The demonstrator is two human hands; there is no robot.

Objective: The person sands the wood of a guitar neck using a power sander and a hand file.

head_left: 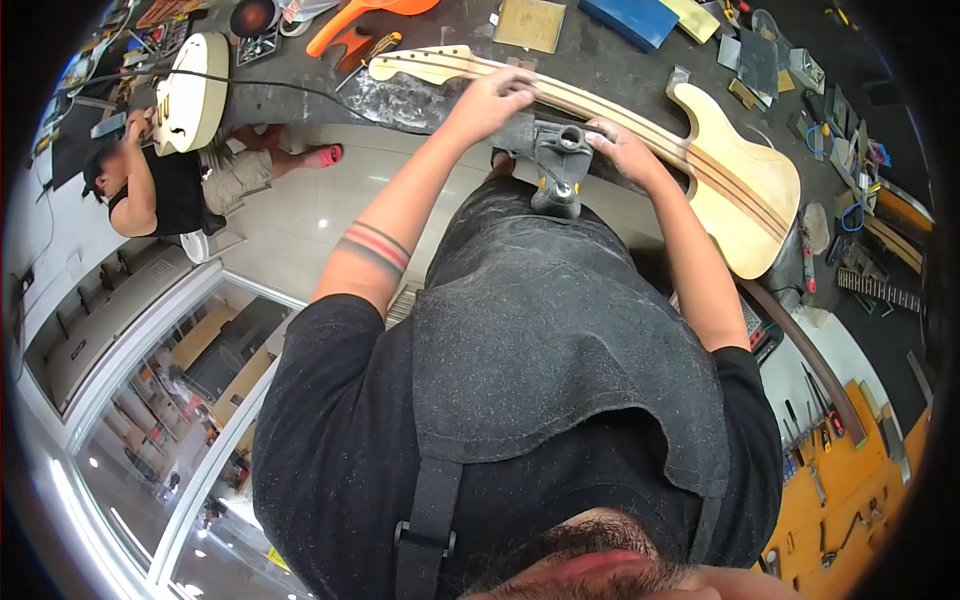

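Note:
A bare-wood bass guitar lies across the bench, its headstock to the left and its body to the right. Dark stripes run along its long neck. My left hand rests over the neck near the headstock, fingers loosely bent and apart. At the near edge of the neck, my right hand has its fingers curled in; whatever they pinch is hidden. Between my hands, a grey metal vise juts from the bench edge toward my apron.
Another person sits at the left with a cream guitar body. A black cable crosses the bench there. Beyond the neck are an orange guitar-shaped piece and a blue box. Tools hang on a wooden board.

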